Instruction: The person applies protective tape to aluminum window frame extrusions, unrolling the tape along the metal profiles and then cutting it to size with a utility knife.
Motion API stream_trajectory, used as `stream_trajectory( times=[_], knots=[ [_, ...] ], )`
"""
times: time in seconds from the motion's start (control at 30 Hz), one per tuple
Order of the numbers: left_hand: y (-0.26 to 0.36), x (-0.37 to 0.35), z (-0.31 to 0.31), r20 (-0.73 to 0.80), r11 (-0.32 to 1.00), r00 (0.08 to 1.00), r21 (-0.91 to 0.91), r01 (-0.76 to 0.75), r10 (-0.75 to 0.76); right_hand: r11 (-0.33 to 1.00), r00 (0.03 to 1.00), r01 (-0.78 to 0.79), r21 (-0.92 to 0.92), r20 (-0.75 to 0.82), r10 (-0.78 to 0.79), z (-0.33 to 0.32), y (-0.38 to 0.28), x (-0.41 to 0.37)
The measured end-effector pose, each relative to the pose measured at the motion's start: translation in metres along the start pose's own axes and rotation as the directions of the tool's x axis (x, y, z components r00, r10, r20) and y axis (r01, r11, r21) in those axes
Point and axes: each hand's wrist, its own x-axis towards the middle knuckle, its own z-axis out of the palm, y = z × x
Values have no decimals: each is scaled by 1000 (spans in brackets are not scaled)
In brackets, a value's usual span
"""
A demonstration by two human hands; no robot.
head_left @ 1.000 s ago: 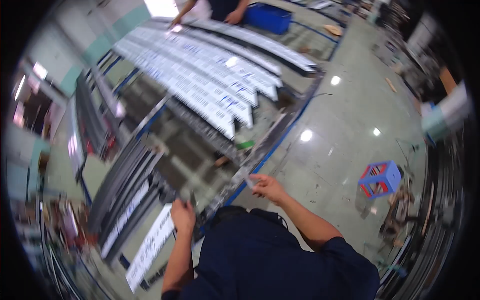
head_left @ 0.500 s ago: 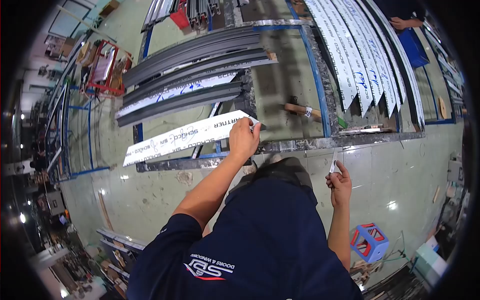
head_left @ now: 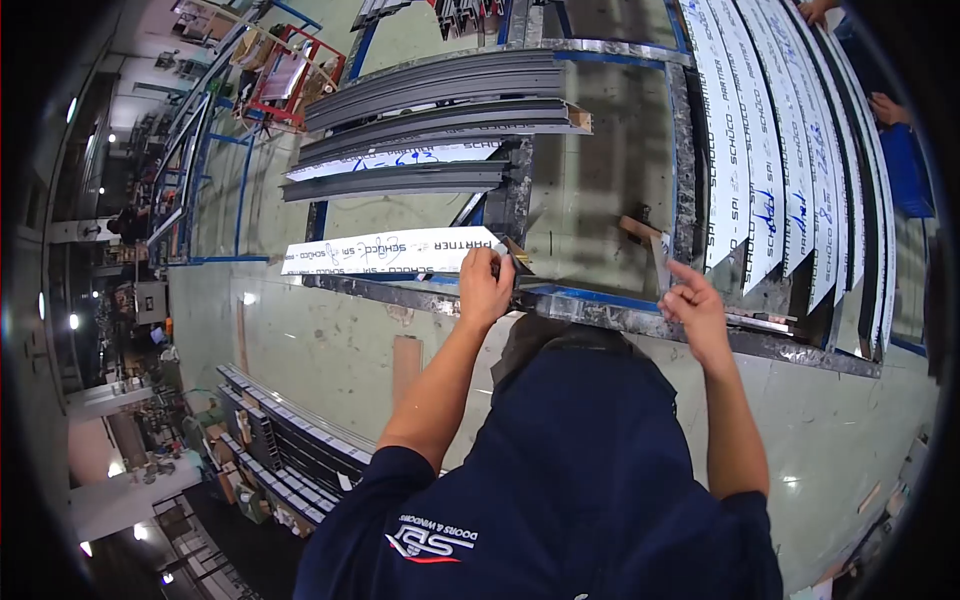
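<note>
Held the end of the white filmed profile [head_left: 390, 252] in a closed left grip [head_left: 487, 285], profile lying along the bench [head_left: 620, 312] front rail. Pinched a thin metal strip [head_left: 661, 262] in the right grip [head_left: 695, 308], above that same rail.

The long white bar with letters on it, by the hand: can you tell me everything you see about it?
The white-wrapped profile is a long, straight bar covered in white film printed with SCHÜCO, SPI and PARTNER. It lies flat on the rack, just beyond the dark front rail and apart from the grey profiles farther back. The left hand grips its near end.
</note>
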Motion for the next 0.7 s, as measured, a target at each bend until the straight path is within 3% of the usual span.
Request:
stream_trajectory(
  times=[0.03,0.13,0.27,0.4,0.53,0.7],
  knots=[
    [4,0,2,33,997,996,12,81,-81,999,999,-35,5,9,35,-2,-12,5],
    [3,-2,5,62,988,988,80,135,-140,999,997,-43,-22,59,45,-10,-25,22],
    [1,5,2,75,985,993,157,78,-90,999,995,-36,27,91,33,-7,-21,31],
    [10,36,-7,259,926,936,352,138,-238,998,980,-67,-13,184,68,3,-12,31],
    [14,40,-3,234,882,917,424,203,-324,996,973,-57,-69,218,71,-1,-6,27],
    [11,19,7,72,907,991,414,76,-116,995,989,-57,-78,129,66,-16,-12,21]
  ],
)
